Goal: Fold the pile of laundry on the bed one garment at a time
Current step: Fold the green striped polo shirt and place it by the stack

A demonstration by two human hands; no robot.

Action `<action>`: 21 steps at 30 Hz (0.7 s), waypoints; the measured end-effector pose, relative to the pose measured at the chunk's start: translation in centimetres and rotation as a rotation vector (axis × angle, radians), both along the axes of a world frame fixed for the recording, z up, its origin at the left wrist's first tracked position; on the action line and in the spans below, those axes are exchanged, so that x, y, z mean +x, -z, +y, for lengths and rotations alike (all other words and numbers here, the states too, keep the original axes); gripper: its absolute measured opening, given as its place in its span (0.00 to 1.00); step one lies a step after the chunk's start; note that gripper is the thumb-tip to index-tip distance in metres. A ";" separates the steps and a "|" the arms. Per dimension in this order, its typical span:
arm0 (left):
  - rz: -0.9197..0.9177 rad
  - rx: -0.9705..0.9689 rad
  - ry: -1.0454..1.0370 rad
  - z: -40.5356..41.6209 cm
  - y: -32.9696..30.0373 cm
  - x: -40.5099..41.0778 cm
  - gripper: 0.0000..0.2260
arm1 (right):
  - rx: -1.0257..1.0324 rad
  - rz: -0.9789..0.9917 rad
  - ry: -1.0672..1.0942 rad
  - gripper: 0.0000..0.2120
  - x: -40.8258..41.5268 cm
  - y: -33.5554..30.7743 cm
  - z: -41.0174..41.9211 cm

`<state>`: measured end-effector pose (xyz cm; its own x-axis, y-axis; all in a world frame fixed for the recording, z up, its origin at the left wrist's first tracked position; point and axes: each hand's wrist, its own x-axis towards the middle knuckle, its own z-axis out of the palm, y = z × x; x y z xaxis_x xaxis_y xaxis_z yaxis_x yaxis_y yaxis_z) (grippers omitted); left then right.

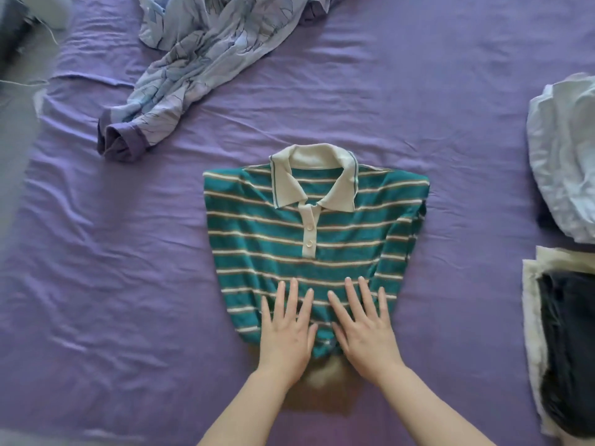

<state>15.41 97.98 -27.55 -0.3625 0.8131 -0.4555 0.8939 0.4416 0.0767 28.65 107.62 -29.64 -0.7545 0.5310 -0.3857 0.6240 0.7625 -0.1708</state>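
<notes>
The striped polo (309, 239) is laid collar-up mid-bed on the purple sheet (96, 284), sides tucked under, pressed flat near its hem by the left hand (286, 329) and right hand (363, 326) — fingers straight, nothing grasped. If the hem is lifted carelessly, the tucked sleeves are likely pulled loose — the knit looks slippery and the right edge is already bunched.

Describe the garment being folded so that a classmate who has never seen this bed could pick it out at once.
On the purple bed sheet, look at the near middle, where the left hand and right hand press flat. Under them lies the polo shirt. It alone has green and white stripes, a cream collar and buttons.
</notes>
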 end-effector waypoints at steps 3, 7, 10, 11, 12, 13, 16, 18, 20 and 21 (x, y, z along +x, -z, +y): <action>-0.004 0.001 -0.021 -1.9 -0.9 1.8 0.31 | -0.032 -0.006 -0.010 0.24 1.4 -0.7 -2.8; 0.000 -0.010 0.039 -3.1 -1.5 2.0 0.26 | -0.064 0.049 -0.105 0.26 2.9 -1.4 -5.0; -0.057 0.140 0.172 -4.2 -1.3 0.9 0.16 | -0.089 0.107 -0.200 0.21 4.0 -1.3 -5.7; -0.049 0.159 0.255 -4.7 -1.2 0.4 0.15 | -0.085 0.095 -0.238 0.17 4.2 -1.5 -5.7; -0.033 0.148 0.354 -5.2 -1.1 -0.1 0.15 | -0.080 0.079 -0.291 0.14 4.5 -1.4 -5.8; -0.021 0.121 0.440 -5.7 -1.1 -0.6 0.15 | -0.075 0.046 -0.348 0.13 4.8 -1.4 -5.8; -0.053 -0.048 0.634 -6.7 -1.5 -2.0 0.18 | -0.111 -0.060 -0.481 0.23 5.5 -1.7 -5.5; -0.134 -0.215 0.684 -7.2 -1.4 -2.7 0.26 | -0.102 -0.058 -0.491 0.23 5.1 -2.5 -5.1; -0.108 -0.308 0.758 -7.0 -1.5 -3.1 0.30 | -0.097 0.000 -0.412 0.17 4.2 -3.2 -4.9; -0.092 -0.323 0.796 -6.8 -1.5 -3.4 0.30 | -0.105 0.030 -0.344 0.16 3.6 -3.6 -4.8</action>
